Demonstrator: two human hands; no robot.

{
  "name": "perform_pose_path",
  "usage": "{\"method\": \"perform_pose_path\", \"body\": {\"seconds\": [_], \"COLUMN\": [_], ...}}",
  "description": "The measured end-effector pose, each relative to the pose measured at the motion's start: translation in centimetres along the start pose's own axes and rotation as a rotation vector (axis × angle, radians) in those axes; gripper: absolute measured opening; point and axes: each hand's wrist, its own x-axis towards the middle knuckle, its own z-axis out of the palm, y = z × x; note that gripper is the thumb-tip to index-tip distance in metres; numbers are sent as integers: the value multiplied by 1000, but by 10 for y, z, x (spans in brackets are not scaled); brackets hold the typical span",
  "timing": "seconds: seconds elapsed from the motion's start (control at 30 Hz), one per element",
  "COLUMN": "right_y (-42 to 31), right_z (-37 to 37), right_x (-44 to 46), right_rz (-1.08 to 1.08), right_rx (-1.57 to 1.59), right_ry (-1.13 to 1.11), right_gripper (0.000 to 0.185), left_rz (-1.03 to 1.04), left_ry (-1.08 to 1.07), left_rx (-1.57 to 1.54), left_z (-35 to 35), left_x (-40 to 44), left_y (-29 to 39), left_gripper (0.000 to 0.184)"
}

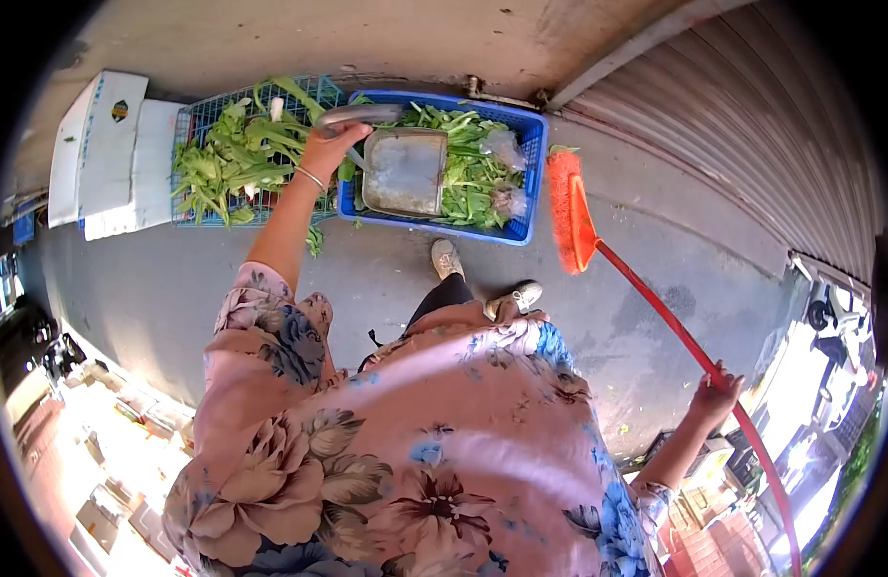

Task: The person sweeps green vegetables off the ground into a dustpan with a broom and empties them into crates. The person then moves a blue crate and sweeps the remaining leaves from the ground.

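My left hand (pixel 335 152), with a bangle at the wrist, is closed around the grey curved handle of a metal dustpan (pixel 404 173). The dustpan's shallow rectangular pan hangs over the blue plastic basket (pixel 532 183), hiding part of the leafy greens (pixel 471 163) inside it. Out to the right, my right hand (pixel 718 392) wraps round the red stick of a broom (pixel 646 288). The broom's orange bristle head (pixel 565 207) is at the far end, to the right of the basket.
A green wire crate (pixel 189 125) holding more leafy vegetables (pixel 237 159) stands left of the basket, with white foam boxes (pixel 107 154) beyond it. A wall (pixel 367 38) runs behind, and a corrugated shutter (pixel 742 125) rises at right. Leaf scraps lie on the grey floor (pixel 367 269).
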Motion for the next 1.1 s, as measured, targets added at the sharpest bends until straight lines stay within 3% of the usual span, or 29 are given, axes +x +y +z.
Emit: {"method": "perform_pose_path", "body": {"seconds": [0.03,0.1,0.13,0.2,0.27,0.3,0.4,0.5,0.67,0.73,0.77,0.87,0.97,1.0,1.1], "right_y": [22,52,67,98,131,125,163,211,352,402,429,427,395,383,352], "right_z": [-19,-61,-83,-134,-167,-198,-272,-354,-482,-492,-429,-409,-420,-425,-444], "right_x": [2,-13,-19,-33,-41,-76,-124,-180,-303,-368,-397,-467,-457,-442,-401], "right_rz": [51,119,141,189,223,223,307,355,266,193,275,193,380,430,516], "right_rx": [46,124,154,268,244,291,340,458,753,748,663,467,312,281,221], "right_ry": [87,256,337,467,568,621,810,997,1264,1246,1277,1064,881,838,756], "right_gripper": [32,34,34,34,33,33,33,33,32,34,38,45,43,43,41], "left_rz": [2,-84,9,110,131,204,298,371,720,772,691,835,770,603,574], "left_ry": [-25,-233,-241,-313,-295,-253,-168,-223,-297,-297,-339,-388,-383,-489,-641], "left_rx": [6,343,481,632,592,595,653,579,476,363,374,284,306,353,282], "left_z": [17,47,64,98,119,129,182,250,290,255,233,237,282,295,349], "left_x": [3,4,5,4,-8,-40,-78,-154,-367,-395,-309,-305,-327,-334,-342], "left_y": [9,63,85,118,113,161,215,252,240,220,197,199,174,165,88], "left_gripper": [18,33,45,45,44,43,40,40,42,42,41,35,33,30,26]}}
